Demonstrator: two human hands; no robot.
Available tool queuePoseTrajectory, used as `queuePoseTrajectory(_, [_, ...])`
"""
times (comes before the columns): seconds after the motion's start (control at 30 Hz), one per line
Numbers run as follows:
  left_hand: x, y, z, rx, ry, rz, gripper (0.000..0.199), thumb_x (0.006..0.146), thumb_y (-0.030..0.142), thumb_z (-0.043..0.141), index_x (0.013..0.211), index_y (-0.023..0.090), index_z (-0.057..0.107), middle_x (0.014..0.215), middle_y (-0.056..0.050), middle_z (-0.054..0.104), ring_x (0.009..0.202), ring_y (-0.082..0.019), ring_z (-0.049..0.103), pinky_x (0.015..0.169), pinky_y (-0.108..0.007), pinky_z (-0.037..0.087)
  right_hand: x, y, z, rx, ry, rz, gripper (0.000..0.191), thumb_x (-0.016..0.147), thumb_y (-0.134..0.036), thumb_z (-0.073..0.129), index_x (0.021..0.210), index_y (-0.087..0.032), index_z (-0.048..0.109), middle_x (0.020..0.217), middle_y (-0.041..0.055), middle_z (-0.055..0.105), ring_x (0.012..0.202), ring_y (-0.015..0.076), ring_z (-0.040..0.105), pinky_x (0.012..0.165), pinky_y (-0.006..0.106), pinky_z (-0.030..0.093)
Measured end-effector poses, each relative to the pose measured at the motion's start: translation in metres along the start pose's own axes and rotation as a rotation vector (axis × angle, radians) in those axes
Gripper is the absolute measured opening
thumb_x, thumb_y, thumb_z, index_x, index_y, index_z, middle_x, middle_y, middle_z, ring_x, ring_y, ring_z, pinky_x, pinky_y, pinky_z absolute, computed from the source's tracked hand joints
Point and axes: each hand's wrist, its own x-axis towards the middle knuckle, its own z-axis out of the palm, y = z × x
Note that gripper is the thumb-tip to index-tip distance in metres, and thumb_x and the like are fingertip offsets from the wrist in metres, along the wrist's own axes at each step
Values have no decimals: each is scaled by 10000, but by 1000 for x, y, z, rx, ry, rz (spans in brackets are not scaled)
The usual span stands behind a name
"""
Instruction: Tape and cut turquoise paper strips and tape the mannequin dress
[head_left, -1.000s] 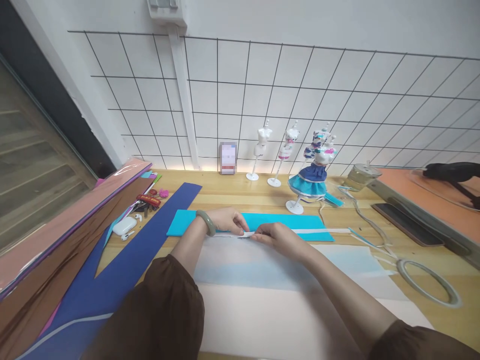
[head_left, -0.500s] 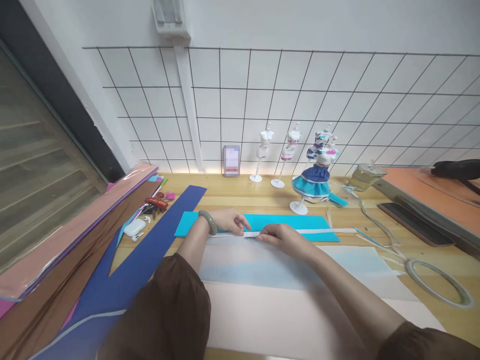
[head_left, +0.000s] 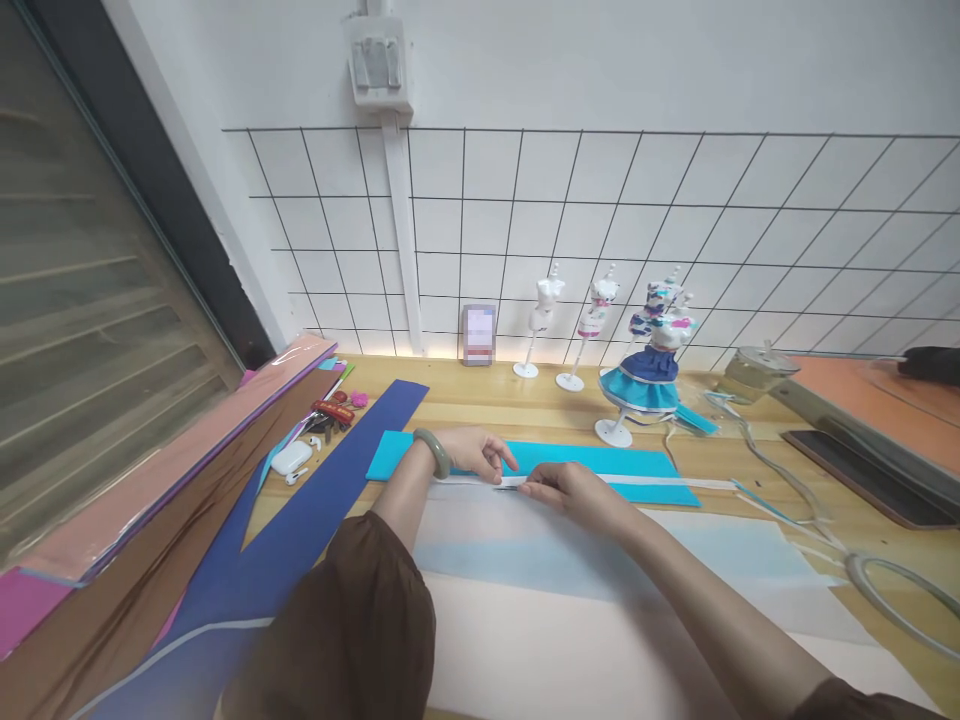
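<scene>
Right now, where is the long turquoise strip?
Head view, centre: the strip lies beyond the pale sheets, partly hidden by the left hand and right hand.

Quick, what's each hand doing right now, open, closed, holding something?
Left hand: fingers bent, near the white strip; grip cannot be told.
Right hand: closed in a pinch beside the strip; whatever it holds is too small to tell.

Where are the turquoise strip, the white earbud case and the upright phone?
Turquoise strip (head_left: pixel 611 462), head view: upper surface, above the white tape.
White earbud case (head_left: pixel 292 459), head view: middle of its body.
Upright phone (head_left: pixel 479 335), head view: screen.
</scene>
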Motion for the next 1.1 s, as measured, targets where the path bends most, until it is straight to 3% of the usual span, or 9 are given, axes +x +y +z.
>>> queuePoseTrajectory(0.67, [1, 0, -1, -33, -31, 24, 421, 652, 229, 658, 1069, 243, 602, 766, 20, 642, 705, -106, 569, 688, -239, 420, 3, -1, 10, 29, 21, 22, 453, 806, -575, 391, 808, -203, 650, 688, 4, 606, 590, 127, 470, 501, 219, 285])
queuePoseTrajectory(1.1, [-3, 0, -1, -89, -52, -55, 523, 592, 266, 718, 1091, 213, 574, 774, 1, 624, 684, -111, 555, 646, -245, 420, -4, -2, 3, 29, 0, -1, 463, 805, -578, 385, 822, -196, 645, 616, 0, 567, 549, 120, 433, 486, 223, 265])
